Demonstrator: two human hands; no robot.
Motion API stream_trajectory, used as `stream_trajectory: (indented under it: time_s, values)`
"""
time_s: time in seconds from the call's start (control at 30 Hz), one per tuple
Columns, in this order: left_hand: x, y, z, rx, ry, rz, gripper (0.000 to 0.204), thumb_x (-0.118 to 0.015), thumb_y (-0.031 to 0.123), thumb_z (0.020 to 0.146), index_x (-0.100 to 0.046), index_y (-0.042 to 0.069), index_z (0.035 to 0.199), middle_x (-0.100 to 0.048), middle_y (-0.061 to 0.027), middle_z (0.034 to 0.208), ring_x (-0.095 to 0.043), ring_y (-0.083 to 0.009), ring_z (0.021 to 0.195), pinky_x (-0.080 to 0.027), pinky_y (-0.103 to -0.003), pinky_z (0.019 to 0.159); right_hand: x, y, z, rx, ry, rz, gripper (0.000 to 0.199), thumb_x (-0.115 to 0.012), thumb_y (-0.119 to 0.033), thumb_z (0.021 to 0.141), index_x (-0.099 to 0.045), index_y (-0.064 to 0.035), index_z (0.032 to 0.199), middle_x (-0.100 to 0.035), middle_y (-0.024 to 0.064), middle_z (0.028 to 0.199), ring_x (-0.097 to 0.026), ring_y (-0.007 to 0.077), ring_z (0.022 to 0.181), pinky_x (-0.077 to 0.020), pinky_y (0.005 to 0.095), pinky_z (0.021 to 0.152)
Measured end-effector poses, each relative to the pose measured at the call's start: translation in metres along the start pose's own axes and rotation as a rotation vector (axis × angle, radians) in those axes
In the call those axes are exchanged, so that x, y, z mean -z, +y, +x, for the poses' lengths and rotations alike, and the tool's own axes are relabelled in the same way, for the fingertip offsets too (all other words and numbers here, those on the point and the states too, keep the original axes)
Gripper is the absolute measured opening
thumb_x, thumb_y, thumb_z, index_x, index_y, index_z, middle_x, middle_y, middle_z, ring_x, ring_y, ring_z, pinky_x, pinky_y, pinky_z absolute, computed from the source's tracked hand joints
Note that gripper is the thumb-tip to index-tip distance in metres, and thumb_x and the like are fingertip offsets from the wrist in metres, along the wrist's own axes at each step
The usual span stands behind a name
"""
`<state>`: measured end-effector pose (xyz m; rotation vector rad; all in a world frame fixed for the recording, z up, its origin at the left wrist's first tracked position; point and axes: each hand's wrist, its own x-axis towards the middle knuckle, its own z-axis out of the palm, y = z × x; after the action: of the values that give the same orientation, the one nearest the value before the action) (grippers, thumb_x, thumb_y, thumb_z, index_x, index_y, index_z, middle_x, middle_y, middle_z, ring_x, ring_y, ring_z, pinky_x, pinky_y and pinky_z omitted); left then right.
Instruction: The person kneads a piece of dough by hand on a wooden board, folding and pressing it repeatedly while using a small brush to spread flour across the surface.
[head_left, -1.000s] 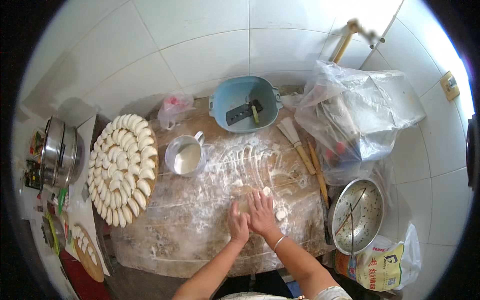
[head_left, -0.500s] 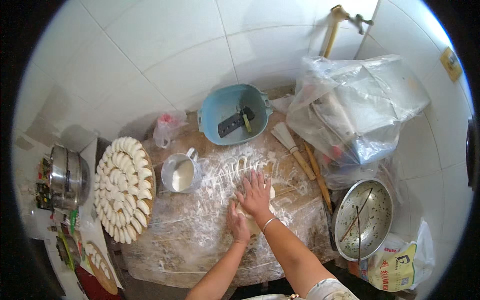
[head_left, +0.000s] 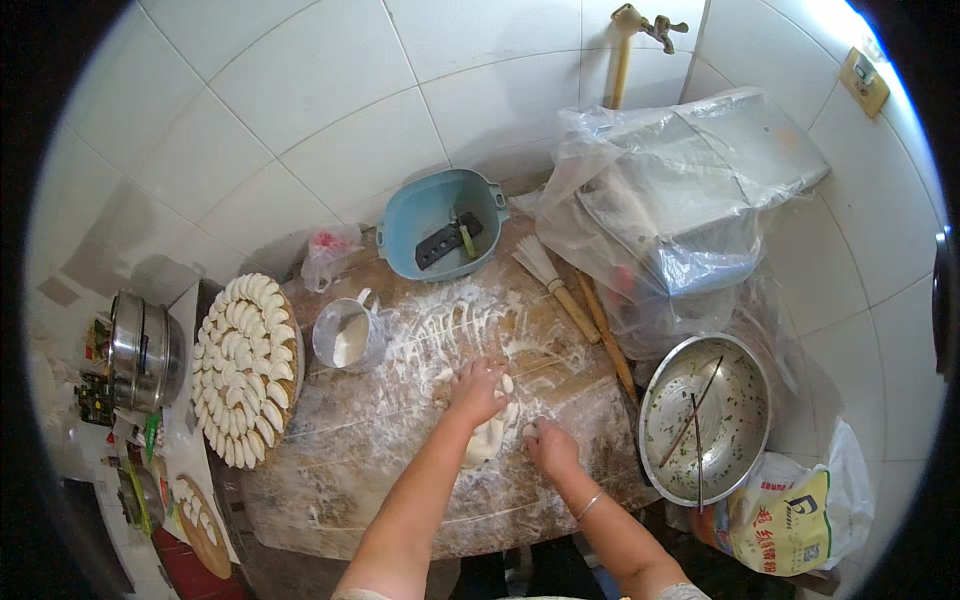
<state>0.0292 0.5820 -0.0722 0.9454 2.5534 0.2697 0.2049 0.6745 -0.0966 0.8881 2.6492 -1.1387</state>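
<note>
A flattened, pale lump of dough (head_left: 486, 443) lies on the floury wooden board (head_left: 360, 470). My left hand (head_left: 478, 392) rests on its far part with the fingers bent around it, covering some of the dough. Just right of the lump, apart from it, my right hand (head_left: 555, 450) is closed above the board. A whitish spot shows at its fingertips; whether that is dough or flour I cannot tell. Loose flour (head_left: 440, 325) is spread over the board beyond my hands.
Crescent dumplings (head_left: 245, 370) fill a round tray at left, near a jug of flour (head_left: 349, 338). A blue basin (head_left: 440, 225) stands behind. To the right are a brush (head_left: 557, 290), a rolling pin (head_left: 606, 335), a steel bowl (head_left: 700, 420) with chopsticks, and a flour bag (head_left: 785, 520).
My right hand has come off the dough and moved right and nearer, its fingers closing. My left hand has shifted farther forward onto the dough. The whole view has swung slightly.
</note>
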Motion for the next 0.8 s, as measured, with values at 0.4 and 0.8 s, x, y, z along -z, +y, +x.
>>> stream_trajectory:
  time_s: [0.4, 0.8]
  values:
    - [0.003, -0.055, -0.075, -0.351, 0.4, -0.194, 0.024, -0.067, 0.001, 0.067, -0.061, 0.005, 0.089, -0.057, -0.014, 0.093, -0.055, -0.0329, 0.092, -0.047, -0.041, 0.079, -0.041, -0.05, -0.013, 0.3, -0.034, 0.166, 0.016, -0.059, -0.02, 0.086, -0.069, -0.011, 0.093, -0.065, 0.0141, 0.091, -0.062, 0.037, 0.08, -0.0491, 0.0466, 0.071]
    - [-0.041, -0.086, -0.181, -0.602, 0.141, -0.41, 0.031, -0.061, 0.003, 0.074, -0.063, 0.002, 0.105, -0.057, -0.019, 0.116, -0.053, -0.0395, 0.109, -0.044, -0.046, 0.096, -0.073, -0.08, -0.006, 0.417, 0.247, 0.014, 0.04, -0.057, -0.03, 0.086, -0.06, -0.0125, 0.122, -0.055, 0.0173, 0.127, -0.046, 0.0361, 0.12, -0.0257, 0.0544, 0.106]
